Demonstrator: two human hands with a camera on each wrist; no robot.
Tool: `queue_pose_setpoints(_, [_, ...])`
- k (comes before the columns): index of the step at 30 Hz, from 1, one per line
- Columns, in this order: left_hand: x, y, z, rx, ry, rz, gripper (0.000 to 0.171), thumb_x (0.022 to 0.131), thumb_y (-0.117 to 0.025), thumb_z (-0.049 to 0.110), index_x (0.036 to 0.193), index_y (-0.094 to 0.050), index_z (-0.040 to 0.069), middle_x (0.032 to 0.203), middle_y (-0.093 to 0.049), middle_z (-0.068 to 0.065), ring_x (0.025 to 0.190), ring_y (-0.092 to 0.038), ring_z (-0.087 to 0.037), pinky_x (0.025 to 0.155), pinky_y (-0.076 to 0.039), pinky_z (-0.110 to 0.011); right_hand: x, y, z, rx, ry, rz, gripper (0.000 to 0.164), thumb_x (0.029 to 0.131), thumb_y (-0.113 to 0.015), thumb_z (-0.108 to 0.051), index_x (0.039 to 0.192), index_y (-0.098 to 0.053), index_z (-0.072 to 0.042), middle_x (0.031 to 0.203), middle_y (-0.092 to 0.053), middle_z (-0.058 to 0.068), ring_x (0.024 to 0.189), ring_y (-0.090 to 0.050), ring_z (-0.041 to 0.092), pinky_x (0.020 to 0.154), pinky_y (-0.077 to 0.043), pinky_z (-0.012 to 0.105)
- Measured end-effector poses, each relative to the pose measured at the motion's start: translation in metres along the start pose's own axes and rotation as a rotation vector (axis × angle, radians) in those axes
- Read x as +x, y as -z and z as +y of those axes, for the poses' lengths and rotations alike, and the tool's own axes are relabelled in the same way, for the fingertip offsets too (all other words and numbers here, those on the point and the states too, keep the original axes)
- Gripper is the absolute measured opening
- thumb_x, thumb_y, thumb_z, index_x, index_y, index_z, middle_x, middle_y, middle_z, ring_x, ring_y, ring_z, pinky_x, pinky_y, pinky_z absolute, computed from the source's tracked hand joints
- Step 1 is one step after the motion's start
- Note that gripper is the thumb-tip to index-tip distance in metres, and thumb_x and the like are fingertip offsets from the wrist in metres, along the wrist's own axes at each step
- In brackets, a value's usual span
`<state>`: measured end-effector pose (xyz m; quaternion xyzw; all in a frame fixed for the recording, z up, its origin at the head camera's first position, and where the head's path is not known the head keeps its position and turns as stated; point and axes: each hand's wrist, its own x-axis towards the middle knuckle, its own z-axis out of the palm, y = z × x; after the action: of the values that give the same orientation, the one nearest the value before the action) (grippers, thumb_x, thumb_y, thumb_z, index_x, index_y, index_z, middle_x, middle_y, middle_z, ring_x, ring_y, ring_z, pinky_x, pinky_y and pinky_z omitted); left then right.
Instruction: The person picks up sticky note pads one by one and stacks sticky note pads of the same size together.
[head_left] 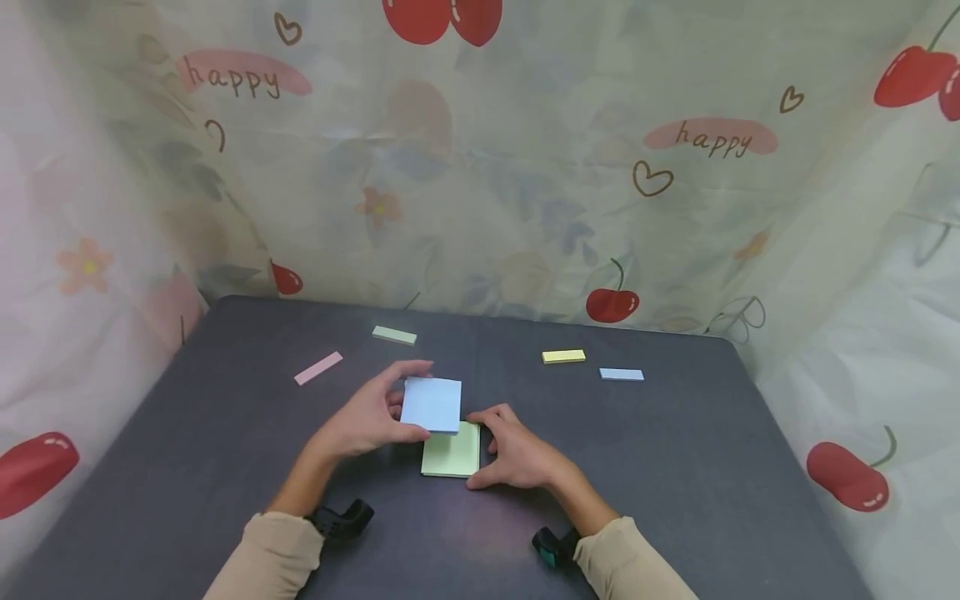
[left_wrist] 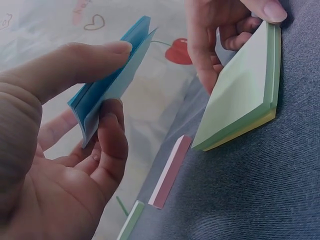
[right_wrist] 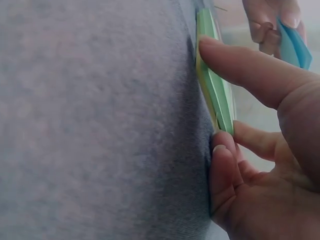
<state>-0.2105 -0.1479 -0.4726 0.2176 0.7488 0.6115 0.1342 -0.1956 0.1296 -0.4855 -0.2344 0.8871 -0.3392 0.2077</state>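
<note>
The printed curtain (head_left: 480, 225) is the biggest thing around me, filling the top of the frame and both sides. Below it my dark table (head_left: 675, 483) spreads from the middle of the frame to the bottom edge. My beige sleeves come in at the lower left (head_left: 262, 558) and lower right (head_left: 633, 567).

My left hand (head_left: 363, 421), near the centre, pinches a blue pad (head_left: 432, 406) of sticky notes between thumb and fingers. I have it by its edges, I judge so that its broad face stays uncovered. In the left wrist view the pad is up off the table, its layers fanned slightly apart along one side; perhaps the squeeze bends them.

My right hand (head_left: 521, 454), just right of centre, holds a green pad (head_left: 452, 454) by its right side, thumb at the near corner and fingers at the far one. That grip probably steadies it while leaving its top free. The green pad lies on a yellow pad (left_wrist: 260, 121), edges roughly in line, and the blue one overlaps it in the head view without touching it.

Smallest are four narrow strips: pink (head_left: 318, 368) and pale green (head_left: 394, 335) left of centre, yellow (head_left: 564, 357) and light blue (head_left: 621, 375) on the right. They lie beyond my hands, which seems to leave the middle for the pads.
</note>
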Motion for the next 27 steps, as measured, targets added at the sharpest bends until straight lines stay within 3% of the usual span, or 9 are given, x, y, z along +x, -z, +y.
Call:
queue_pose_setpoints(5, [-0.0002, 0.0, -0.0019, 0.042, -0.006, -0.002, 0.089, 0.078, -0.087, 0.005, 0.152, -0.039, 0.011, 0.147, -0.051, -0.02, 0.109, -0.064, -0.029, 0.084, -0.057, -0.026, 0.0024, 0.0026, -0.0018, 0.007, -0.024, -0.028, 0.084, 0.079, -0.088, -0.032, 0.15, -0.046, -0.013, 0.136, -0.041, 0.01, 0.099, -0.054, 0.015, 0.083, -0.048, 0.029])
queue_pose_setpoints(12, [-0.0005, 0.0, -0.0031, 0.025, 0.01, -0.029, 0.088, 0.078, -0.086, 0.004, 0.152, -0.04, 0.011, 0.143, -0.054, -0.022, 0.105, -0.067, -0.025, 0.082, -0.058, -0.026, 0.0044, 0.0065, -0.0003, 0.073, -0.051, -0.051, 0.083, 0.077, -0.089, -0.031, 0.148, -0.048, -0.013, 0.134, -0.042, 0.011, 0.098, -0.054, 0.016, 0.083, -0.048, 0.031])
queue_pose_setpoints(20, [-0.0004, -0.0028, -0.0037, 0.241, -0.003, 0.013, 0.087, 0.075, -0.091, 0.02, 0.15, -0.047, 0.019, 0.125, -0.059, -0.007, 0.086, -0.054, -0.023, 0.068, -0.049, -0.024, 0.0055, 0.0056, 0.001, 0.07, -0.049, -0.034, 0.082, 0.076, -0.09, -0.029, 0.145, -0.05, -0.012, 0.133, -0.044, 0.011, 0.096, -0.056, 0.014, 0.082, -0.048, 0.03])
queue_pose_setpoints(27, [-0.0002, -0.0054, -0.0055, 0.261, -0.013, 0.012, 0.084, 0.075, -0.09, 0.019, 0.148, -0.049, 0.015, 0.131, -0.063, 0.0, 0.083, -0.054, -0.027, 0.065, -0.046, -0.023, 0.0066, 0.0043, -0.0006, 0.046, -0.049, -0.026, 0.082, 0.075, -0.09, -0.029, 0.144, -0.05, -0.01, 0.131, -0.044, 0.011, 0.095, -0.055, 0.014, 0.081, -0.047, 0.031])
